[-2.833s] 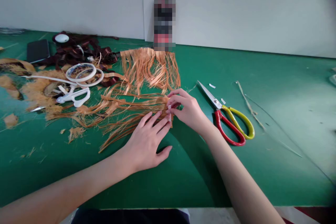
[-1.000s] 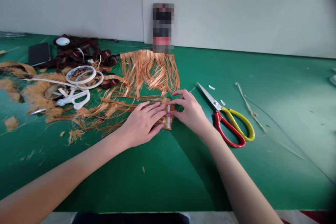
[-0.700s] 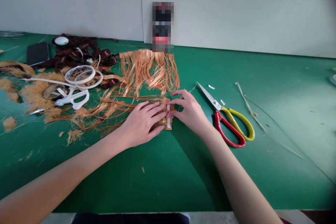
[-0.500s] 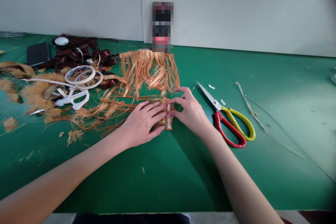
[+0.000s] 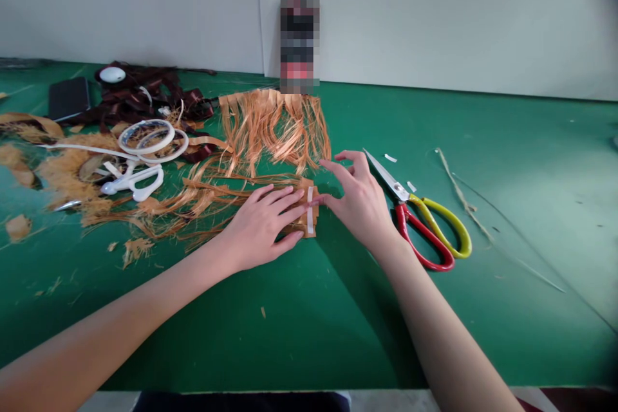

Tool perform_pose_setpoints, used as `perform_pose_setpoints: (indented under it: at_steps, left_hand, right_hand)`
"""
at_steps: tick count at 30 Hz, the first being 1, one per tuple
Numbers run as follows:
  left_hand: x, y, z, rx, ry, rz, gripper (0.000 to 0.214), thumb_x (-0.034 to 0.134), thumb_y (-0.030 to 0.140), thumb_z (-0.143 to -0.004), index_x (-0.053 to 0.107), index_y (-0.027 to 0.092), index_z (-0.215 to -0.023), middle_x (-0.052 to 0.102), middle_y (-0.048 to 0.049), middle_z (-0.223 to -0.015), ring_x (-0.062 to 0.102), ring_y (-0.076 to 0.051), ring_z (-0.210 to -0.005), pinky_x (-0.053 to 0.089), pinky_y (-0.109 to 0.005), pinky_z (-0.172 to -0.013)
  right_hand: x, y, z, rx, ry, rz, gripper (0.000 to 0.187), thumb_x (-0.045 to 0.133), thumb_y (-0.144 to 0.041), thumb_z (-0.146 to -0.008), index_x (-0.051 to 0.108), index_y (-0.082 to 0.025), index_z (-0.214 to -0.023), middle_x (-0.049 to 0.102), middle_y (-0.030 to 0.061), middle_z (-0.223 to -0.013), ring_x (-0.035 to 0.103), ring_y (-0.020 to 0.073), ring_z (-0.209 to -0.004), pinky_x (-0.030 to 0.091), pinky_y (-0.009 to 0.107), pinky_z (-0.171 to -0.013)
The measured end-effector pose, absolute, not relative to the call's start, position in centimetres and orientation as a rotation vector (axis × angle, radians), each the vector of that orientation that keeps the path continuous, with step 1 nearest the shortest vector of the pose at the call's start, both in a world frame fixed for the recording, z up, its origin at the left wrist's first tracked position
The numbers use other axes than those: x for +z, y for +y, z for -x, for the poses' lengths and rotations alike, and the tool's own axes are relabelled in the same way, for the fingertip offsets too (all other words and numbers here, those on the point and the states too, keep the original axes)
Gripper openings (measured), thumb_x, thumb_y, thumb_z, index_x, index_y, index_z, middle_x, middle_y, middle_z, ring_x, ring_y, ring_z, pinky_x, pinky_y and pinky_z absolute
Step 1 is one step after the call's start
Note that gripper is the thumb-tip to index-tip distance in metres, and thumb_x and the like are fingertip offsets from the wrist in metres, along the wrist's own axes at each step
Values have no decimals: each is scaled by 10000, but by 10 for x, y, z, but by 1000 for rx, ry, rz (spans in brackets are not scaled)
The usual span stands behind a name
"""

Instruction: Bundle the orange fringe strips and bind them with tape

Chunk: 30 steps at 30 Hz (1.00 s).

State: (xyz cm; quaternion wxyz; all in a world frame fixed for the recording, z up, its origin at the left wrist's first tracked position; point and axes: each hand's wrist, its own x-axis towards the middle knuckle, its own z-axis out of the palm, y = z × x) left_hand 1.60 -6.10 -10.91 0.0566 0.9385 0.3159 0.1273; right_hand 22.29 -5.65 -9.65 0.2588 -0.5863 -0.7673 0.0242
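Note:
My left hand (image 5: pixel 258 222) lies flat on a folded bundle of orange raffia-like strands (image 5: pixel 302 212), its fingertips reaching the bundle's right end. A narrow white tape strip (image 5: pixel 309 211) crosses that end. My right hand (image 5: pixel 360 196) is lifted just right of the bundle, fingers spread, holding nothing. Its fingertips are close to the bundle's edge, and I cannot tell whether they touch it. Long loose strands run left from the bundle across the table.
A hanging orange fringe (image 5: pixel 273 129) lies above the bundle. Red-and-yellow-handled scissors (image 5: pixel 418 219) sit right of my right hand. Further left are white tape rolls (image 5: pixel 147 140), a white plastic tool (image 5: pixel 132 181), fibre clumps (image 5: pixel 62 174), dark ribbon (image 5: pixel 154 100) and a black phone (image 5: pixel 69 98) on the green table (image 5: pixel 483 335).
My right hand has moved right, off the bundle, and its fingers have spread, leaving the white tape strip fully in view. My left hand stays flat on the bundle.

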Motion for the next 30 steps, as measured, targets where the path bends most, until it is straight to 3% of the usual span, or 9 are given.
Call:
perform_pose_setpoints:
  at_steps: [4,7,18,21,23,27,30]
  left_hand:
    - [-109,-61,-16,372,971,-2845,439,416,397,-932,496,208,-1320,507,-67,-1382,409,-239,-1316,268,-453,-1098]
    - [-109,-62,-16,366,975,-2837,448,416,397,-932,479,213,-1336,488,-63,-1401,404,-238,-1320,263,-453,-1099]
    - [-110,-65,-13,258,946,-2826,578,407,481,-925,337,213,-1432,344,-64,-1497,289,-270,-1388,184,-514,-1130]
    - [-108,-67,-10,254,910,-2838,666,403,529,-915,270,166,-1457,274,-99,-1519,253,-284,-1402,125,-538,-1141]
    - [-105,-68,-8,306,888,-2849,676,419,530,-907,307,130,-1440,253,-128,-1520,245,-291,-1405,110,-540,-1145]
    - [-97,-69,-5,392,730,-2860,490,433,446,-928,485,176,-1334,432,-71,-1438,351,-245,-1361,148,-494,-1150]
    - [-94,-68,-3,384,608,-2858,412,459,384,-933,533,193,-1291,539,-32,-1354,443,-209,-1299,243,-427,-1128]
  right_hand:
    - [-96,-57,-223,90,-2052,1496,124,593,-203,-835,703,-207,-892,525,88,-1133,555,172,-780,512,362,-701]
    - [-97,-57,-223,108,-2108,1440,163,581,-221,-854,732,-230,-791,556,69,-1086,544,177,-808,497,349,-703]
    - [-103,-59,-221,213,-2219,1519,228,531,-295,-899,754,-257,-878,561,57,-998,554,158,-780,446,297,-610]
    - [-101,-59,-221,242,-2210,1531,217,540,-279,-892,755,-255,-870,555,52,-960,557,154,-772,446,294,-618]
    - [-100,-58,-221,250,-2224,1532,207,549,-258,-884,755,-251,-858,558,52,-962,561,156,-775,450,297,-631]
    - [-99,-59,-222,228,-2256,1520,185,568,-209,-865,747,-245,-890,574,59,-996,567,170,-801,457,310,-663]
    - [-99,-60,-221,237,-2253,1508,187,567,-200,-865,741,-246,-915,582,59,-1005,573,183,-856,471,317,-714]
